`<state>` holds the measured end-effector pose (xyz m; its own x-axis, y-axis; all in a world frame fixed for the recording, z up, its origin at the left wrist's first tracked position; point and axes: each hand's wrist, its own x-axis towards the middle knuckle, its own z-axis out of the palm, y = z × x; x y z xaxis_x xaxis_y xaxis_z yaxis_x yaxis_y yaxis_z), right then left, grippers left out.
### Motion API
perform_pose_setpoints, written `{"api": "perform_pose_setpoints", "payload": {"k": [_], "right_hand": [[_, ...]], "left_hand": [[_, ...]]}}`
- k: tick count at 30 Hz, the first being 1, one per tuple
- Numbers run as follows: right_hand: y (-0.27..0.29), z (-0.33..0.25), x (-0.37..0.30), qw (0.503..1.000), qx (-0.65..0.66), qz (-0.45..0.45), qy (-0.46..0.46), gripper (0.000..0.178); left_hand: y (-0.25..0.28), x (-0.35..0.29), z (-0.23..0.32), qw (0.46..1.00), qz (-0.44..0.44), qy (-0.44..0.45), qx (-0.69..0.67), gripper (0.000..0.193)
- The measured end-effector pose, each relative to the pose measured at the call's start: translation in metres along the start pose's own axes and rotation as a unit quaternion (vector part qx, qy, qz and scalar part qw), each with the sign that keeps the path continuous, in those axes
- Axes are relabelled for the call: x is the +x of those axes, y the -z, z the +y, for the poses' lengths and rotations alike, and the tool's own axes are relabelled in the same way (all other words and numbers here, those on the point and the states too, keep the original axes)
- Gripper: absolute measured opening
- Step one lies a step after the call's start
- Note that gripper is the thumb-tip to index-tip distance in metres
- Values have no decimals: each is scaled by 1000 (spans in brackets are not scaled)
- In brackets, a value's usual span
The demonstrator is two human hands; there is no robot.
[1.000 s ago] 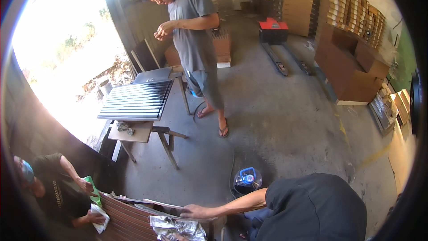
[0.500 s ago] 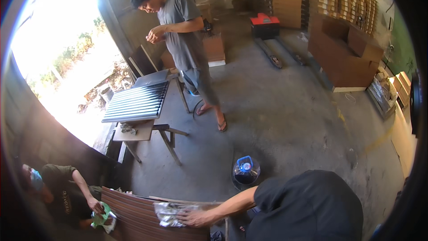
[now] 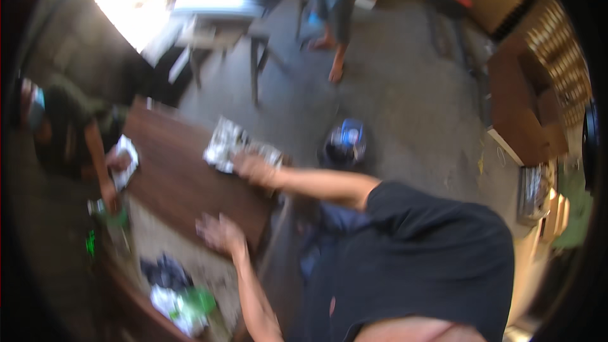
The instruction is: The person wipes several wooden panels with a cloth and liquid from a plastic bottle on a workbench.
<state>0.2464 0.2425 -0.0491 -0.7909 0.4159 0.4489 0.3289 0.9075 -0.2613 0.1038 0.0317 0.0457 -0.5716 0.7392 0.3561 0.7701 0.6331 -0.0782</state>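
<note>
Left hand (image 3: 221,234): fingers spread at panel (image 3: 180,180) edge, best as brace. Right hand (image 3: 255,168): on wad (image 3: 223,144), fingers unclear; even pressure advisable.

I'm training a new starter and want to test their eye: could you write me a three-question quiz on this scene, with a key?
1. Which of the person's own hands is on the crumpled silvery sheet?

2. True or false: the person's left hand is open at the edge of the brown panel.

3. Which colour stands out on the large bottle: A red, B blue or C yellow?

Key:
1. The right hand.
2. True.
3. B.
</note>
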Motion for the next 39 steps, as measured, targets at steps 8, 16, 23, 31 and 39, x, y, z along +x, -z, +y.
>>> {"api": "perform_pose_setpoints", "payload": {"k": [8,16,23,31,39], "right_hand": [[85,-73,-23,998,56,-11,4,40],[92,-70,16,989,128,-53,-52,42],[103,-24,23,990,125,-48,-44,33],[50,-27,14,983,-95,-120,97,47],[53,-10,93,983,159,-36,84,27]], "left_hand": [[-23,-30,-31,992,-52,67,-98,61],[-27,-16,-37,988,-76,76,-108,62],[-26,-15,-38,993,-46,65,-83,60],[-28,-25,-45,997,-24,54,-54,58],[-32,-22,-39,995,-40,57,-76,57]]}}
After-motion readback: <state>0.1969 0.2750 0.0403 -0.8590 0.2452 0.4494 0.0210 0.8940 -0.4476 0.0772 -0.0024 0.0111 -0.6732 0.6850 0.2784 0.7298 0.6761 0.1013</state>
